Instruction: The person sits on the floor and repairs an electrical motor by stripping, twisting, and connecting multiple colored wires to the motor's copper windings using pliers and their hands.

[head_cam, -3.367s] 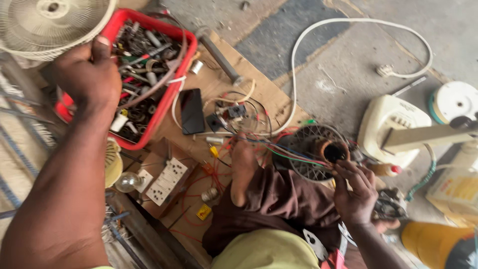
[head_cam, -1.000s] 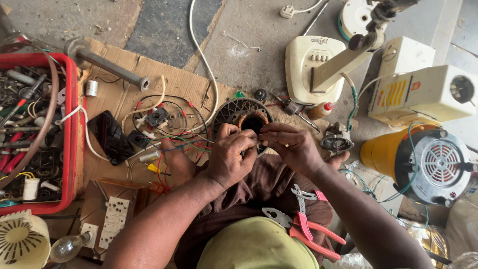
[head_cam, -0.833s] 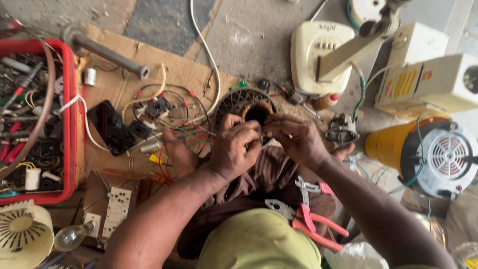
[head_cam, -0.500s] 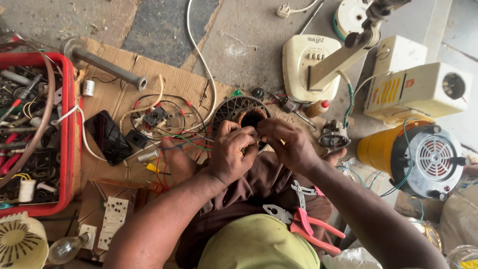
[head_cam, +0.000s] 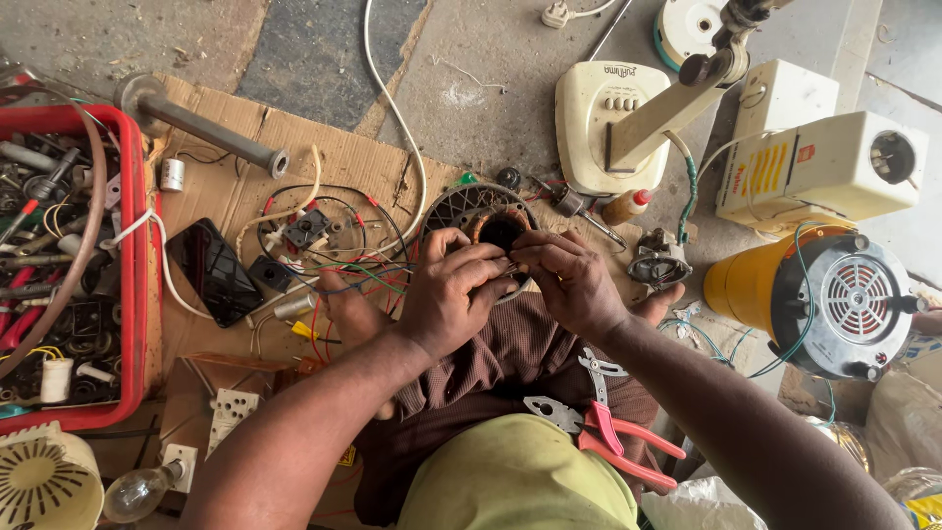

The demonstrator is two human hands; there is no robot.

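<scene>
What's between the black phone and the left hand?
Head view: a tangle of coloured wires with small black switch parts lies on the cardboard between the black phone and left hand.

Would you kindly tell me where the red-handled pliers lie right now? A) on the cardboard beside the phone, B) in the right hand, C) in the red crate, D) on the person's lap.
D: the pliers rest on the brown cloth over the lap, below the right hand, which works with the left hand at the stator.

Repair workshop floor, fan motors point(head_cam: 822, 285), parts crate point(head_cam: 137, 245)
</scene>
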